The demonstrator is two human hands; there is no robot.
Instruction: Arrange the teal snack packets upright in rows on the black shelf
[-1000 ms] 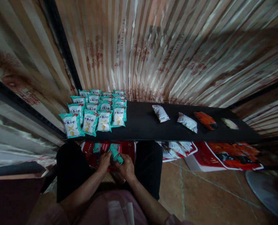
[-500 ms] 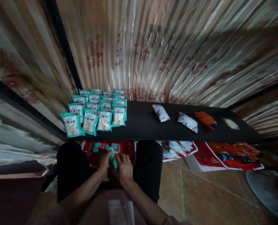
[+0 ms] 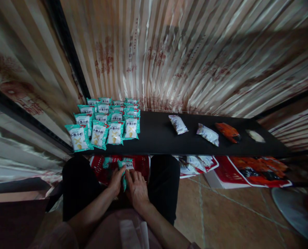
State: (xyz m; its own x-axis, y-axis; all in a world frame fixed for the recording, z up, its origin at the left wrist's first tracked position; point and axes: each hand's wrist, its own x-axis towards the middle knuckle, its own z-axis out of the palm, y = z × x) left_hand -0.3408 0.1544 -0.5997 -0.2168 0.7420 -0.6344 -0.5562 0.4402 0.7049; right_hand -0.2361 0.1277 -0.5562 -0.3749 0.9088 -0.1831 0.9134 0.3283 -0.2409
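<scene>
Between my knees, a teal-and-white snack bag [image 3: 128, 165] is held by both hands over a red basket [image 3: 95, 166]. My left hand [image 3: 117, 180] pinches its left side. On its right side, my right hand [image 3: 137, 186] has its fingers closed over the bag, hiding part of it. A few similar teal packets [image 3: 107, 162] lie in the basket. On the black shelf [image 3: 154, 138] in front of me, rows of matching snack bags [image 3: 99, 133] stand propped upright at the left end.
Farther right on the shelf lie two white packets [image 3: 178, 124], an orange packet [image 3: 227, 132] and a small pale packet [image 3: 255, 136]. Below are a basket of white packets [image 3: 195, 164] and a red basket of orange packets [image 3: 262, 167]. Striped curtains [image 3: 154, 69] hang behind the shelf.
The snack bag in my hands has turned so that its printed front shows more. Both hands stay over the basket, and the shelf goods look the same.
</scene>
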